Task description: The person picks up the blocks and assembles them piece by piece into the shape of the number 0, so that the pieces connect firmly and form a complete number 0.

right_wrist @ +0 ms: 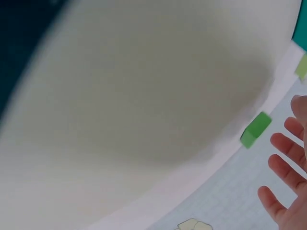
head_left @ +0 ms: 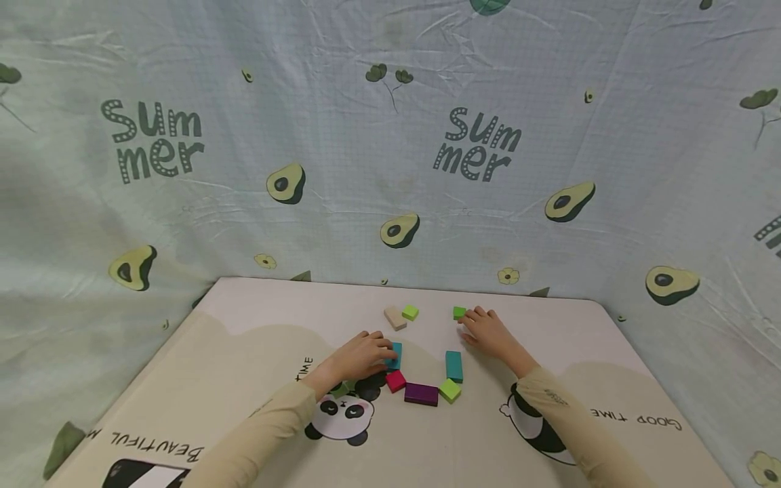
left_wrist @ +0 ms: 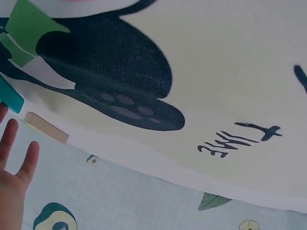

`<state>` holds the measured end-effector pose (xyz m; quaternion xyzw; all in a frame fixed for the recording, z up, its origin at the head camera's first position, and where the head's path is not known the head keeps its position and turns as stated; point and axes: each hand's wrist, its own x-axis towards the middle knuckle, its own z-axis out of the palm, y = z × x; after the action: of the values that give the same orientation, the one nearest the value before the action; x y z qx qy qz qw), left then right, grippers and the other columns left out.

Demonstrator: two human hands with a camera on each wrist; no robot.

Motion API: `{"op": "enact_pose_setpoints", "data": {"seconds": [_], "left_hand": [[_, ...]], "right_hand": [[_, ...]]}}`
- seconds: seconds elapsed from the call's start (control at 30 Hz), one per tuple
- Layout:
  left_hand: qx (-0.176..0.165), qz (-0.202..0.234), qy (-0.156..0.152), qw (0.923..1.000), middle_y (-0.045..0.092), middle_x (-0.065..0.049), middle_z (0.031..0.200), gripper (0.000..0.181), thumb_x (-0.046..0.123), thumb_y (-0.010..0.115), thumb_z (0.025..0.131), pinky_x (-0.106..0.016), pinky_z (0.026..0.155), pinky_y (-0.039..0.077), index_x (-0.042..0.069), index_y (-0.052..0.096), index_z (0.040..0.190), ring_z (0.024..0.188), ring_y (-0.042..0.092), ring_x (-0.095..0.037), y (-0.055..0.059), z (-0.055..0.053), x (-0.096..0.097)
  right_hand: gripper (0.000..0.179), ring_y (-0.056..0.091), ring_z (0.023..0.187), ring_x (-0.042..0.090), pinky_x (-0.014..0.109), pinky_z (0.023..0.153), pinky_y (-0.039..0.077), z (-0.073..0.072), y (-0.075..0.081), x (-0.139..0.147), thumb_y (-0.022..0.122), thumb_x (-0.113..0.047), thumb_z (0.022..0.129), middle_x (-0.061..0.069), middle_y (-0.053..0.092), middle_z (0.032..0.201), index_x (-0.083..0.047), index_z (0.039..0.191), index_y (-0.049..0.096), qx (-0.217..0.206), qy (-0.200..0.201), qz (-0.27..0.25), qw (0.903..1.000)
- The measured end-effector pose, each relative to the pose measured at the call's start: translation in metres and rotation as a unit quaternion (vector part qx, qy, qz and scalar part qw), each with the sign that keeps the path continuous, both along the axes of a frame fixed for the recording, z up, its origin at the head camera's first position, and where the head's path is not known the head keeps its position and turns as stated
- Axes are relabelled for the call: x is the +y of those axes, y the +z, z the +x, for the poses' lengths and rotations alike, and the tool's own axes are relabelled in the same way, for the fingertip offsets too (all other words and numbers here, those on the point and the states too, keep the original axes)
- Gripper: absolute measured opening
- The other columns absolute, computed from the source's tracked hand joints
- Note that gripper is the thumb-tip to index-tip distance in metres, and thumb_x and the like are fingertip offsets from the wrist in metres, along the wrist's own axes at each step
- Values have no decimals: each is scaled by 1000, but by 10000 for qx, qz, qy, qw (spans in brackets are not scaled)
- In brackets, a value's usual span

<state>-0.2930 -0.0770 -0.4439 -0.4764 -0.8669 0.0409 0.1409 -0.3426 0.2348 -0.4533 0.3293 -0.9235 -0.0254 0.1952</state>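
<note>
Nearest, tan sleeves (head_left: 250, 434) reach over the printed table (head_left: 476, 440), one beside a panda print (head_left: 342, 420). Past the print lies a purple block (head_left: 421, 394), with a green block (head_left: 450, 390) just beside its right end and a red block (head_left: 396, 381) just beside its left. Farther in, a right teal block (head_left: 454, 366) stands beyond that green one, and a left teal block (head_left: 395, 356) beyond the red. The left hand (head_left: 356, 358) has its fingers over the left teal block's edge; whether they pinch it I cannot tell. The right hand (head_left: 488, 332) has its fingers spread apart, near a far green block (head_left: 459, 313). A tan block (head_left: 395, 318) and another green block (head_left: 410, 312) sit together near the far edge. Eight blocks: three green, two teal, one purple, one red, one tan. Tabletop extends well past them both ways; behind it hangs a cloth (head_left: 342, 122).
</note>
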Motion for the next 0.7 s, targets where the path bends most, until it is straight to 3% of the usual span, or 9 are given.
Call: {"op": "enact_pose_setpoints", "data": {"seconds": [0.2,0.53,0.7], "left_hand": [[-52,-8,-19,10000,63,5,107,23,30,59,84,-30,77,46,23,62,107,95,53,-13,-1,-1,1],[-89,-76,8,9999,63,4,107,23,29,59,84,-31,77,47,23,62,107,94,54,-13,1,0,1],[-95,-48,-24,9999,63,4,107,23,28,60,84,-31,76,47,23,62,107,94,54,-13,3,1,1]], "right_hand": [[27,49,91,25,42,71,42,-14,-1,-2,65,-21,80,7,57,99,-8,102,57,176,-208,251,9993],[34,48,104,30,48,77,42,-24,-4,-7,59,-21,85,11,54,118,-9,116,53,-269,-741,435,9959],[36,48,104,29,48,77,41,-24,-3,-9,56,-21,87,10,55,119,-11,121,51,-477,-940,488,9932]]}}
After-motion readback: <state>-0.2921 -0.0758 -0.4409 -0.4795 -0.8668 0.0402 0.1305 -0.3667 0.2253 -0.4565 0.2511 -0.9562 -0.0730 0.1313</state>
